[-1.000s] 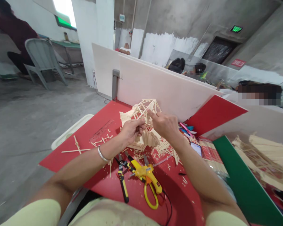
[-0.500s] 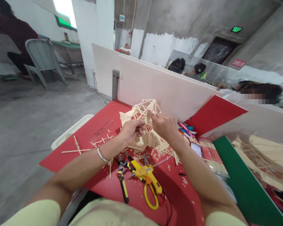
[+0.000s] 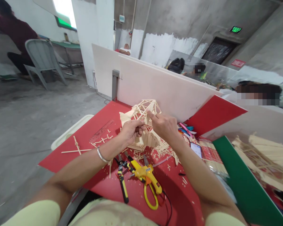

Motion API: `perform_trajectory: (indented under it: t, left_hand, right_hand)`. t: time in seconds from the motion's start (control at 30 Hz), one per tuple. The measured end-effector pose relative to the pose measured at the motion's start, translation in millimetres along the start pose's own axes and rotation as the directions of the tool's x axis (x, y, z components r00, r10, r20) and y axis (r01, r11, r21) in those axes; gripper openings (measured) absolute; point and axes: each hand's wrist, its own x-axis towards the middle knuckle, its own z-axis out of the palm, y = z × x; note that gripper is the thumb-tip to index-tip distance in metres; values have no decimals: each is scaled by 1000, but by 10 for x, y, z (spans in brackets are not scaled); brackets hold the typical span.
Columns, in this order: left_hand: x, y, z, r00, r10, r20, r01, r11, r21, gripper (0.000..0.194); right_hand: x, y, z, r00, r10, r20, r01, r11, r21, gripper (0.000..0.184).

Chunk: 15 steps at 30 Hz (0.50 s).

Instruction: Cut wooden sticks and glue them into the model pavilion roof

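A house-like model of pale wooden sticks (image 3: pixel 142 106) stands on the red tabletop, with an open frame on top and rows of sticks forming sloped sides. In front of it, my left hand (image 3: pixel 132 131) is closed in a pinch close against the sticks; whatever is between its fingertips is too small to make out. From the right, my right hand (image 3: pixel 166 125) has its index finger pressed on the model's upper sticks, with the other fingers curled. Its thumb is hidden. Both hands cover part of the model.
A yellow glue gun (image 3: pixel 146 173), yellow-handled scissors (image 3: pixel 151 204) and black-yellow cutters (image 3: pixel 122 182) lie in front. Loose sticks (image 3: pixel 163 147), a phone (image 3: pixel 196 149) and a green board (image 3: pixel 240 182) are rightward. A white partition (image 3: pixel 155 84) stands behind; a ruler (image 3: pixel 101 130) lies left.
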Motion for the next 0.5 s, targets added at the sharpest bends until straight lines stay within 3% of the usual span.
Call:
perform_trajectory:
  t: [0.5]
  left_hand:
    - [-4,15,10,1000,-5,-4,5,1000,-7,13]
  right_hand:
    - [17,-2,-7,1000,-4,5,4,1000,7,53]
